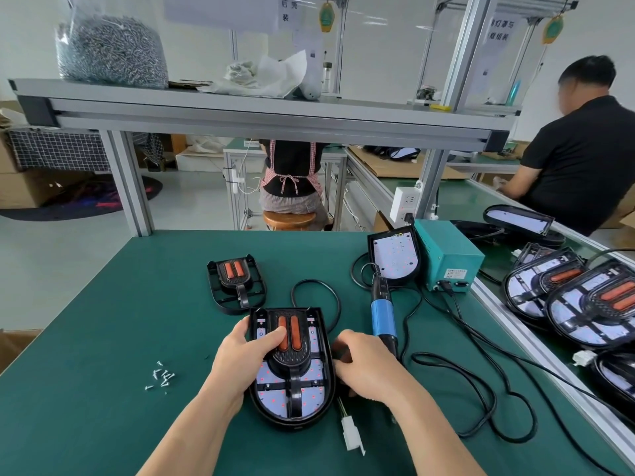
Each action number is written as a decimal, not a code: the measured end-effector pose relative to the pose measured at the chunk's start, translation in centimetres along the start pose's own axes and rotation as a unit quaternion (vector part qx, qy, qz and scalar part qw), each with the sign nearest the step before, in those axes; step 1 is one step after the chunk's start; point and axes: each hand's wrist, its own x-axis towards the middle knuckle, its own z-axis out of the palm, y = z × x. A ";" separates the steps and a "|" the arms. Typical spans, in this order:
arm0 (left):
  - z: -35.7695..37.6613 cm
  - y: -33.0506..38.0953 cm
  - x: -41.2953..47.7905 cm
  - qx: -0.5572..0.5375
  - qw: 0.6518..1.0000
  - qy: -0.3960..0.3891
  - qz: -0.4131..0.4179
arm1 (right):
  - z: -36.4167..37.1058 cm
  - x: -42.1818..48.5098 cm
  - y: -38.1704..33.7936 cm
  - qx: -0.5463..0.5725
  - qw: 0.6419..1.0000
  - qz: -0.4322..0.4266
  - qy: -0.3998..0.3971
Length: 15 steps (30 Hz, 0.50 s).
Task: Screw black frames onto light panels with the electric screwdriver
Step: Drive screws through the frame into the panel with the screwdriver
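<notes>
Black frame (292, 363), 2 orange cells (290, 333), sits on light panel (275, 403); my left hand (240, 355) presses it flat, right hand (364, 367) grips the panel's rim.

Single head-worn view — forward and down, close over the green table (137, 304).
</notes>
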 end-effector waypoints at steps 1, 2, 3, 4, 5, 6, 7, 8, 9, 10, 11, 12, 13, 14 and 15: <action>-0.1 -0.1 0.0 0.001 1.000 0.001 -0.001 | -0.3 -0.2 0.0 -0.005 1.000 -0.007 -0.021; -0.1 -0.1 0.0 0.003 1.000 0.003 -0.003 | -0.5 -0.4 -0.1 -0.015 0.999 -0.013 -0.043; -0.2 -0.2 -0.1 0.006 1.000 0.006 -0.004 | -0.6 -0.5 -0.2 -0.030 0.998 -0.018 -0.061; -0.2 -0.2 -0.1 0.008 1.000 0.008 -0.003 | -0.7 -0.7 -0.3 -0.050 0.996 -0.021 -0.073; -0.2 -0.3 -0.1 0.010 1.000 0.009 -0.001 | -0.6 -0.8 -0.5 -0.067 0.994 -0.019 -0.079; -0.2 -0.3 -0.1 0.010 1.000 0.009 0.000 | -0.5 -0.9 -0.6 -0.077 0.994 -0.015 -0.078; -0.2 -0.3 0.0 0.011 1.000 0.010 0.000 | -0.3 -0.8 -0.7 -0.082 0.994 -0.009 -0.071; -0.1 -0.3 0.0 0.011 1.000 0.011 0.000 | -0.2 -0.8 -0.8 -0.084 0.994 -0.001 -0.063; -0.1 -0.3 0.0 0.009 1.000 0.013 -0.001 | -0.1 -0.6 -0.9 -0.083 0.995 0.010 -0.057; -0.1 -0.3 0.1 0.007 1.000 0.016 -0.002 | -0.1 -0.5 -0.9 -0.076 0.995 0.023 -0.053; -0.1 -0.4 0.2 0.003 1.000 0.020 -0.003 | -0.1 -0.4 -0.9 -0.061 0.996 0.036 -0.053; -0.2 -0.3 0.2 -0.002 1.000 0.024 -0.004 | -0.2 -0.2 -0.8 -0.044 0.996 0.048 -0.053; -0.2 -0.3 0.3 -0.008 1.000 0.025 -0.004 | -0.2 0.0 -0.6 -0.016 0.997 0.058 -0.051; -0.3 -0.2 0.3 -0.011 1.000 0.023 -0.005 | -0.2 0.2 -0.4 0.022 0.997 0.068 -0.043; -0.3 -0.2 0.3 -0.013 1.000 0.021 -0.006 | 0.1 0.5 -0.2 0.066 0.995 0.074 -0.025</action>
